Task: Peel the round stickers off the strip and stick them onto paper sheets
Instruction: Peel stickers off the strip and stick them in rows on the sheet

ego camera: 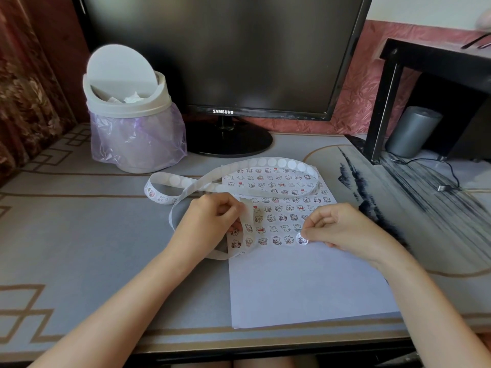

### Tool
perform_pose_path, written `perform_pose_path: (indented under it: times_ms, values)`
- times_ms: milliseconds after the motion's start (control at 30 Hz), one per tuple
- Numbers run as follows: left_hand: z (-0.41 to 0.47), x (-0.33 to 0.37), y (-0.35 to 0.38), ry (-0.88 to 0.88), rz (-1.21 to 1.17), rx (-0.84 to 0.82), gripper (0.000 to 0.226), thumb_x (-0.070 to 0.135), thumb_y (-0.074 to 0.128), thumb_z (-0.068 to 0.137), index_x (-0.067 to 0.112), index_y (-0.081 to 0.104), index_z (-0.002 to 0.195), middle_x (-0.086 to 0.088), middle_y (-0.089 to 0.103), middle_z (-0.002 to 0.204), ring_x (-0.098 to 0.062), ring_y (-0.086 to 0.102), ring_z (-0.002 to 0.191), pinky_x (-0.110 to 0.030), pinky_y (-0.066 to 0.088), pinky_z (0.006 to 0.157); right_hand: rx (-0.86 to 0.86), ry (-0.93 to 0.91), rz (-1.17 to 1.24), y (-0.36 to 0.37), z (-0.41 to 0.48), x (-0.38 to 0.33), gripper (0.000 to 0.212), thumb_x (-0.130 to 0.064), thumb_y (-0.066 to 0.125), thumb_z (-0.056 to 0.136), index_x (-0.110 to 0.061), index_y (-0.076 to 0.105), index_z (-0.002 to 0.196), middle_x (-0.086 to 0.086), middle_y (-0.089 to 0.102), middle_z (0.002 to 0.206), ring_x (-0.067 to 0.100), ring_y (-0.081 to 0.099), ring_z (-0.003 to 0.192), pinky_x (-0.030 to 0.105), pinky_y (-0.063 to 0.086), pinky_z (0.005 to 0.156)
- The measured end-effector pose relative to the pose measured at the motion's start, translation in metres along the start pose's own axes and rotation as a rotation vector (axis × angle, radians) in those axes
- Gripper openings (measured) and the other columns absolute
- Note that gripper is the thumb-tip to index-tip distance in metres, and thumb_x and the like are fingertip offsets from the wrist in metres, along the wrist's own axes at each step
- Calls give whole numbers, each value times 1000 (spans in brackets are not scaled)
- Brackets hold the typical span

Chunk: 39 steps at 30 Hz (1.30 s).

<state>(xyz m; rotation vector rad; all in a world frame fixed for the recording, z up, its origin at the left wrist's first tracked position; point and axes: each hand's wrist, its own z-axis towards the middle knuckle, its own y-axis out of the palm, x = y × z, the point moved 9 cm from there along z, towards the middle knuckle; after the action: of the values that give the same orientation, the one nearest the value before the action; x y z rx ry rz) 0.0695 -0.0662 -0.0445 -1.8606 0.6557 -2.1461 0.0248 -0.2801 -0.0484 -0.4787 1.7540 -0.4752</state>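
A white paper sheet [300, 285] lies on the desk, its upper half covered with rows of small cartoon stickers. A long white sticker strip [265, 163] loops across the desk above the sheet. My left hand [212, 221] grips the strip's end near the sheet's left edge, fingers curled round it. My right hand [342, 229] pinches a round sticker [301, 239] and holds it against the sheet at the right end of the lowest sticker row.
A small white bin [127, 110] with a purple bag stands at the back left. A black monitor [225, 57] sits behind the sheet. A black shelf [435, 83] with a grey speaker [411, 131] and a cable [449, 179] is at the right.
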Motion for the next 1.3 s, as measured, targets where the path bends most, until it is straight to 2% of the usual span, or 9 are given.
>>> perform_pose_path:
  times_ms: [233, 367, 500, 633, 800, 933, 1133, 1233, 1300]
  values:
    - [0, -1, 0, -2, -3, 1, 20, 18, 58, 91, 18, 67, 72, 5, 72, 66, -12, 68, 68, -40, 56, 80, 59, -30, -45, 0, 3, 5, 9, -11, 73, 76, -17, 69, 70, -3, 63, 63, 12, 52, 60, 26, 41, 59]
    - [1, -2, 0, -3, 4, -2, 19, 19, 58, 91, 17, 68, 75, 4, 73, 69, -13, 69, 70, -40, 56, 80, 134, -73, -74, -2, 5, 10, 11, -15, 75, 73, -21, 68, 66, -5, 63, 62, 11, 52, 60, 32, 41, 65]
    - [1, -2, 0, -2, 16, -3, 19, 19, 58, 91, 17, 69, 76, 4, 72, 69, -12, 69, 69, -40, 56, 81, 174, -127, -75, -5, 5, 14, 15, -23, 81, 69, -22, 67, 72, -8, 54, 60, 1, 42, 48, 29, 34, 62]
    - [2, -3, 0, -5, 19, -3, 19, 20, 58, 91, 18, 69, 76, 5, 72, 69, -13, 69, 70, -40, 56, 80, 185, -139, -66, -7, 5, 16, 16, -22, 81, 71, -23, 65, 74, -6, 59, 68, 3, 46, 55, 28, 38, 62]
    - [2, -4, 0, -16, 17, -5, 20, 21, 58, 91, 20, 68, 74, 5, 73, 70, -13, 69, 72, -40, 55, 82, 170, -152, 5, -8, 4, 18, 12, -16, 78, 75, -20, 66, 76, -5, 58, 68, 6, 47, 58, 30, 41, 66]
    - [1, -4, 0, -22, 11, -6, 21, 20, 58, 91, 19, 67, 73, 5, 72, 68, -12, 69, 69, -39, 55, 82, 143, -145, 24, -5, 1, 17, 20, -20, 83, 69, -19, 66, 80, -5, 56, 72, -2, 45, 50, 23, 37, 62]
    - [1, -3, 0, -20, 22, -8, 21, 21, 57, 91, 19, 67, 72, 6, 72, 67, -10, 68, 67, -38, 55, 82, 109, -137, 35, -7, 2, 20, 15, -9, 76, 76, -16, 65, 83, -3, 57, 73, 4, 48, 59, 20, 40, 64]
    - [1, -4, 0, -23, 26, -6, 21, 21, 57, 91, 19, 67, 73, 6, 72, 68, -11, 68, 69, -38, 55, 82, 144, -131, 89, -8, 1, 18, 14, -17, 77, 75, -15, 66, 82, 1, 61, 75, 9, 51, 65, 25, 42, 68]
    - [1, -4, 0, -21, 28, -6, 21, 21, 57, 92, 20, 67, 73, 7, 72, 68, -11, 69, 70, -38, 56, 81, 194, -123, 39, -7, 1, 19, 20, -26, 81, 70, -17, 65, 80, -5, 60, 71, 0, 49, 58, 25, 41, 64]
